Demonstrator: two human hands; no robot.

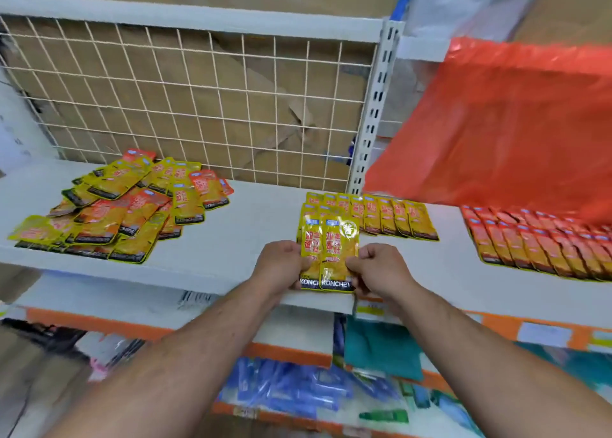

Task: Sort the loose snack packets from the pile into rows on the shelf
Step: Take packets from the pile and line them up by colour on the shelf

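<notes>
Placing step: left hand (281, 265) and right hand (381, 268) both pinch yellow packets (329, 255) at the shelf (231, 232) edge. Next: set them against the yellow row (381, 215); the pile (116, 205) remains.

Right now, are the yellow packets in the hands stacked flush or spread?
Spread: the yellow packets show two faces side by side, overlapping, pinched by the left hand and right hand.

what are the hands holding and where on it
Two yellow snack packets, side by side: the left hand grips the lower left edge, the right hand the lower right edge.
</notes>
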